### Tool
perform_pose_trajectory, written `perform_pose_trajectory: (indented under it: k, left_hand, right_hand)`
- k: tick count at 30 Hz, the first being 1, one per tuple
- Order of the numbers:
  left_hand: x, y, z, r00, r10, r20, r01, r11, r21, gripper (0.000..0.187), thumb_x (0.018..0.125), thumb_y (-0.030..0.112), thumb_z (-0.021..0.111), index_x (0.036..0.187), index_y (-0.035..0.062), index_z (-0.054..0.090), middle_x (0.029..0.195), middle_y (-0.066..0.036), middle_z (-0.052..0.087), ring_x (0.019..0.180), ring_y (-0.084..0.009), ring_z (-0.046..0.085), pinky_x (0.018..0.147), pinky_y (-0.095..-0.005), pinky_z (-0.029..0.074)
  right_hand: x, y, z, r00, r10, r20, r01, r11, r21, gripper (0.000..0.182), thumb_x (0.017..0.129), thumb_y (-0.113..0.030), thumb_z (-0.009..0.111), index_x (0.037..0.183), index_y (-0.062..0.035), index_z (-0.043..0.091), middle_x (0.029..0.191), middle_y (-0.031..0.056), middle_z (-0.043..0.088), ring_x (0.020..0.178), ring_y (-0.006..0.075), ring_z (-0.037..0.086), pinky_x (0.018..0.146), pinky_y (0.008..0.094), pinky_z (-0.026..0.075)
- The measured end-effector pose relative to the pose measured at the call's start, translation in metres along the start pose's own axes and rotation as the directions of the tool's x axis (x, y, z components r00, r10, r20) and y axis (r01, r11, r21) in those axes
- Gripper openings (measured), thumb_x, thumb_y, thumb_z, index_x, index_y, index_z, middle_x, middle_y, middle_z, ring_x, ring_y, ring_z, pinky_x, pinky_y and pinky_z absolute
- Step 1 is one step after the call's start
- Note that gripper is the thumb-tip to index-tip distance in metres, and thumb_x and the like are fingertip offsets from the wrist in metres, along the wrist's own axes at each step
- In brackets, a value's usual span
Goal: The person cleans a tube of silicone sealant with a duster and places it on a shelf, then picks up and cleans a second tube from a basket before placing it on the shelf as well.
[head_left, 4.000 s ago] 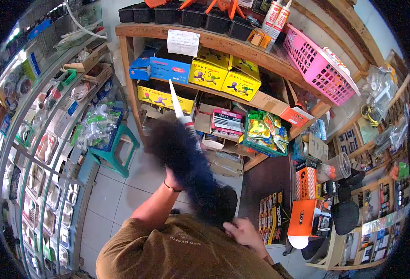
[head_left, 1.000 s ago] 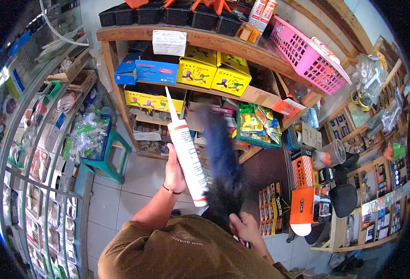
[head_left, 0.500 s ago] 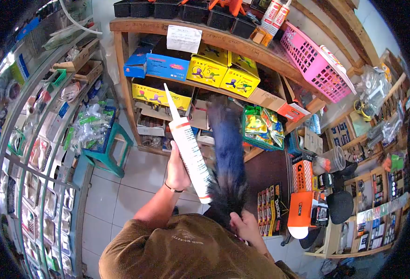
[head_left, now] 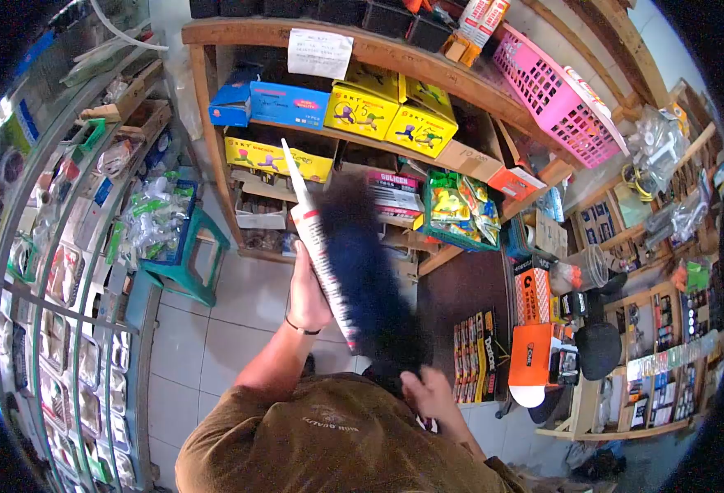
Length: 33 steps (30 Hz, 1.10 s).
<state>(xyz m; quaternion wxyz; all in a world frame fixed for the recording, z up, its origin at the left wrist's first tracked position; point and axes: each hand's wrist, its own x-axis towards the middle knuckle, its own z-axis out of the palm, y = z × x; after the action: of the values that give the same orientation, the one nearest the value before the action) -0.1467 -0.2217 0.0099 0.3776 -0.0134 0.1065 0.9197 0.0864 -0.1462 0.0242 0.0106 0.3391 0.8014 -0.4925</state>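
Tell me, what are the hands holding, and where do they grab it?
The left hand grips the white sealant tube around its lower body. The right hand holds the dark feather duster by its bottom end.

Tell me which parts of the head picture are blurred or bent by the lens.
Head view: the dark feather duster in the right hand is smeared by motion; the sealant tube in the left hand is fairly sharp; the fisheye lens bows the wooden shelf and blackens the corners.
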Motion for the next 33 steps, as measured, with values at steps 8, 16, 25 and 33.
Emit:
perform_pose_trajectory:
  k: [8, 16, 25, 33]
  left_hand:
    - [0.012, -0.012, -0.029, 0.970, -0.142, 0.200, 0.153, 0.987, -0.042, 0.059, 0.085, 0.056, 0.029, 0.110, 0.0050, 0.046, 0.094, -0.011, 0.057, 0.084, -0.0246, 0.057, 0.073, -0.0378, 0.047]
    - [0.026, -0.040, -0.031, 0.989, -0.143, 0.040, 0.145, 0.988, -0.048, 0.056, 0.085, 0.055, 0.031, 0.106, 0.0060, 0.047, 0.094, -0.010, 0.057, 0.078, -0.0247, 0.058, 0.068, -0.0417, 0.049]
    - [0.042, -0.111, -0.049, 0.961, -0.122, 0.247, 0.136, 0.990, -0.040, 0.054, 0.086, 0.049, 0.034, 0.116, 0.0054, 0.042, 0.102, -0.011, 0.054, 0.088, -0.0271, 0.054, 0.078, -0.0451, 0.045]
    - [0.036, -0.181, -0.026, 0.945, -0.069, 0.321, 0.011, 0.984, 0.178, 0.053, 0.087, 0.049, 0.033, 0.117, 0.0057, 0.039, 0.097, -0.009, 0.055, 0.086, -0.0257, 0.056, 0.079, -0.0410, 0.046]
  right_hand:
    - [-0.010, 0.005, 0.004, 0.991, -0.112, 0.069, 0.119, 0.988, -0.101, 0.034, 0.082, -0.027, 0.057, 0.065, 0.0004, 0.045, 0.049, 0.0152, 0.044, 0.041, 0.0170, 0.044, 0.041, 0.0342, 0.035]
    - [-0.012, 0.030, -0.019, 0.995, 0.028, 0.097, -0.023, 0.998, -0.054, 0.032, 0.083, -0.030, 0.055, 0.070, -0.0016, 0.050, 0.045, 0.0052, 0.041, 0.039, 0.0102, 0.039, 0.037, 0.0291, 0.031]
    - [-0.013, 0.055, -0.084, 0.995, -0.018, 0.094, 0.020, 1.000, -0.024, 0.031, 0.082, -0.025, 0.056, 0.065, -0.0011, 0.048, 0.048, 0.0114, 0.042, 0.043, 0.0163, 0.041, 0.044, 0.0298, 0.036]
    - [-0.039, 0.113, -0.143, 0.987, -0.127, 0.096, 0.129, 0.992, -0.006, 0.030, 0.083, -0.028, 0.055, 0.069, -0.0013, 0.051, 0.052, 0.0113, 0.050, 0.043, 0.0162, 0.045, 0.045, 0.0320, 0.039]
